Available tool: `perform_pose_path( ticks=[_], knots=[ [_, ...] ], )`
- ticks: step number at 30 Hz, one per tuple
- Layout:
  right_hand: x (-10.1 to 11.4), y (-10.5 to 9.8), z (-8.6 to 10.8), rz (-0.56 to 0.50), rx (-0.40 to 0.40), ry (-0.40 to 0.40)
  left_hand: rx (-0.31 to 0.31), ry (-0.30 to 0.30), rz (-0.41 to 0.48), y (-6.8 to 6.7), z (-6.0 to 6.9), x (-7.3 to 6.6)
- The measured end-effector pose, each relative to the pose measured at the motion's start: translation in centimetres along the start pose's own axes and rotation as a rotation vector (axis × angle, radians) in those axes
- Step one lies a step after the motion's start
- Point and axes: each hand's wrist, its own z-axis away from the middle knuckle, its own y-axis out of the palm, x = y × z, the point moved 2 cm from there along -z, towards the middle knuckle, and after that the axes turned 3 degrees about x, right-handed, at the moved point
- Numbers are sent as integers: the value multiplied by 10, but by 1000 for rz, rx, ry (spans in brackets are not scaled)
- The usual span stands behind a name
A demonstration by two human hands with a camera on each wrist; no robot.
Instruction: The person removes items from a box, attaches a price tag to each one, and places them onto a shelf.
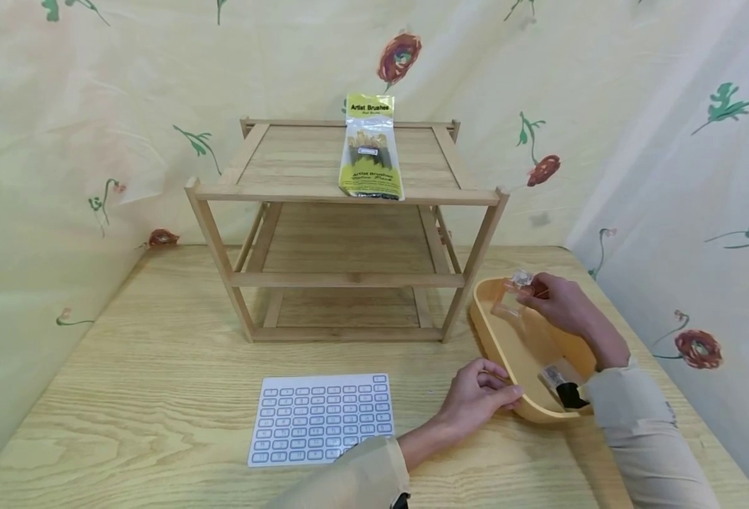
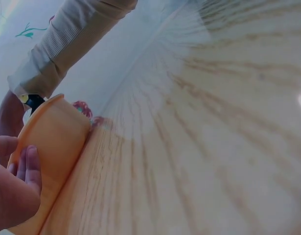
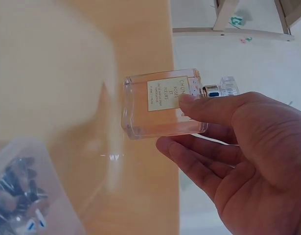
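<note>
My right hand (image 1: 559, 302) pinches a clear glass perfume bottle (image 3: 162, 120) between thumb and fingers. The bottle has a pale label, pinkish liquid and a faceted clear cap, and it is held over the far end of a yellow-orange plastic bin (image 1: 490, 338). At the bin's near left corner, my left hand (image 1: 469, 397) grips the rim, thumb on top and fingers against the outer wall. Inside the bin, toward its near end, lies a clear plastic packet (image 3: 23, 200) with dark small items; my right sleeve partly covers it in the head view.
A wooden two-tier rack (image 1: 349, 279) stands left of the bin. On its top lies an Artist Brushes pack (image 1: 371, 148), overlapping the front edge. A white card with numbered boxes (image 1: 323, 418) lies on the wooden table (image 1: 126, 396) in front.
</note>
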Motion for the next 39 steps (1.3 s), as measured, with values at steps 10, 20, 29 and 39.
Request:
perform_pose_path(
  ticks=[10,20,29,39],
  knots=[
    [7,-6,4,-13,-2,-2,-3,-5,20,1,0,0],
    [18,-12,9,-36,3,-2,-6,-5,9,2,1,-2],
    [27,-14,14,-39,-1,-9,-6,11,-5,2,3,-2],
    [43,-17,25,-62,0,-34,-23,8,-4,2,4,-3]
  ],
)
